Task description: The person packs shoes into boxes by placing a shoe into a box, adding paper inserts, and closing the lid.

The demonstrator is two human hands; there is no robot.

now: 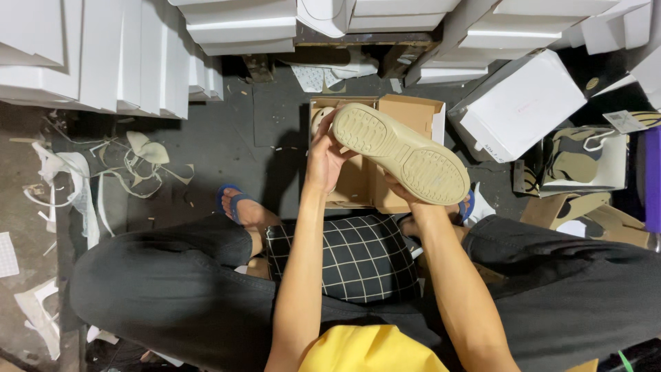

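I hold a cream-coloured shoe (pixel 403 153) sole-up over an open brown cardboard box (pixel 413 109) on the dark floor. My left hand (pixel 322 157) grips the shoe's toe end at the left. My right hand (pixel 403 189) is under the heel end, mostly hidden by the sole. A second pale shoe (pixel 318 120) lies partly hidden in the box behind my left hand. My legs in dark trousers spread to both sides, with a black checked cushion (pixel 358 258) between them.
Stacks of white boxes (pixel 131 55) line the back and left. A white box (pixel 520 103) and an open box with dark and tan shoe parts (pixel 582 158) lie at the right. Pale offcut strips (pixel 138 165) litter the floor left. A blue sandal (pixel 233 201) is on my foot.
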